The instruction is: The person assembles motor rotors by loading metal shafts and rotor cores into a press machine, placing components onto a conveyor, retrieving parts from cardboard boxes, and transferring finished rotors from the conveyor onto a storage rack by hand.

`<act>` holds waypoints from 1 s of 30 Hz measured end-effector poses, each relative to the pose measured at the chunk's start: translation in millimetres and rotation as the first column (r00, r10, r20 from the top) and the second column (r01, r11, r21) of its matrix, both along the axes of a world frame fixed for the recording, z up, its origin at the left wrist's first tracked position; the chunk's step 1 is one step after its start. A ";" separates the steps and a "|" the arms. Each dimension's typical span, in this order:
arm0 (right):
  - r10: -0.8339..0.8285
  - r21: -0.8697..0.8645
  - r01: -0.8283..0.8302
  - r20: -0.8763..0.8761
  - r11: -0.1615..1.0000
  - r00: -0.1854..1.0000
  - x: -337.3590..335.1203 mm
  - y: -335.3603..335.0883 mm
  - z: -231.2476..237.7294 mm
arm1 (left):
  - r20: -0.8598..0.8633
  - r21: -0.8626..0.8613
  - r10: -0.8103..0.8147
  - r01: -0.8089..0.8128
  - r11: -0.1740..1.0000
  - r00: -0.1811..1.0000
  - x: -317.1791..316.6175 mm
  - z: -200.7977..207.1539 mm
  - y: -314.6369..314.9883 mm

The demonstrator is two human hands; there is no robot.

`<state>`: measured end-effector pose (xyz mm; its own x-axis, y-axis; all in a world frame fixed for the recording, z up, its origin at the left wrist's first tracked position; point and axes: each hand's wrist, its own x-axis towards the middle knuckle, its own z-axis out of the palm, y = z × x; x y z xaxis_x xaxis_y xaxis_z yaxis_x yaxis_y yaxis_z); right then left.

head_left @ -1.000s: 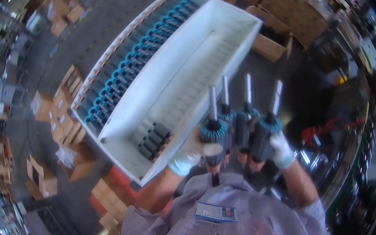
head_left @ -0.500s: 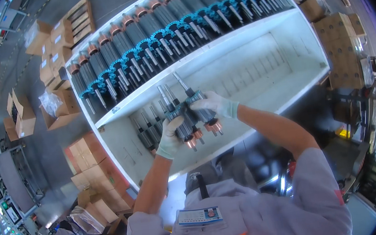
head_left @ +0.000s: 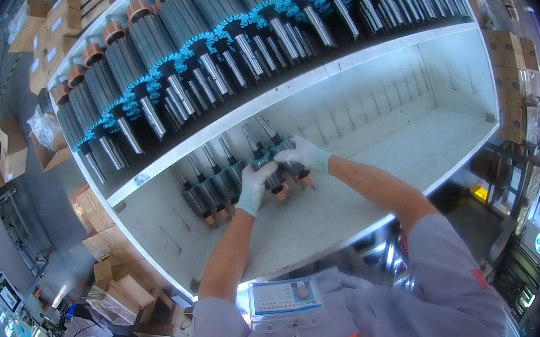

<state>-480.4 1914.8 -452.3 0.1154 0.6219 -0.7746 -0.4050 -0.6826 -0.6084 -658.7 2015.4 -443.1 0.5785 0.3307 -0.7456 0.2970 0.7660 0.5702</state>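
Note:
In the lower compartment of a white crate (head_left: 376,157), both my hands, in pale gloves, hold motor armatures. The left hand (head_left: 257,181) is closed round an armature (head_left: 274,177) whose copper end points toward me and whose steel shaft points away. Right beside it, my right hand (head_left: 309,155) has its fingers round another armature (head_left: 290,164), lying the same way. To the left of these, several more armatures (head_left: 208,195) lie side by side in a row. My fingers partly hide the two held ones.
A dividing wall (head_left: 313,77) separates this compartment from the far one, where a long row of larger armatures (head_left: 198,19) with blue-green windings lies. Cardboard boxes (head_left: 11,146) stand at the left, and stacked cartons (head_left: 509,85) at the right. Another person (head_left: 88,335) is at lower left.
Both armatures have come down from above the crate into the row beside the others, with my hands still on them. The view has moved closer to the crate.

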 end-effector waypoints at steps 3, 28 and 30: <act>0.102 -0.025 -0.101 0.038 0.995 0.994 10.8 -1.6 9.4 | -0.124 0.247 0.044 -0.012 0.969 0.991 -17.1 -2.3 2.3; 0.574 -0.012 -0.769 0.673 0.639 0.466 63.3 -69.7 144.8 | -0.680 0.441 -0.426 0.797 0.413 0.597 28.0 65.4 4.9; 0.022 0.373 -0.501 0.785 0.781 0.620 91.2 -129.7 202.0 | -0.599 0.487 -0.093 0.453 0.747 0.796 43.0 92.8 7.4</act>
<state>-389.2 1785.1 -250.3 0.2282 0.9717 -0.0606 0.4586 -0.1622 -0.8737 -615.7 2022.8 -350.3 0.3108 0.6840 -0.6599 0.8126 0.1688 0.5578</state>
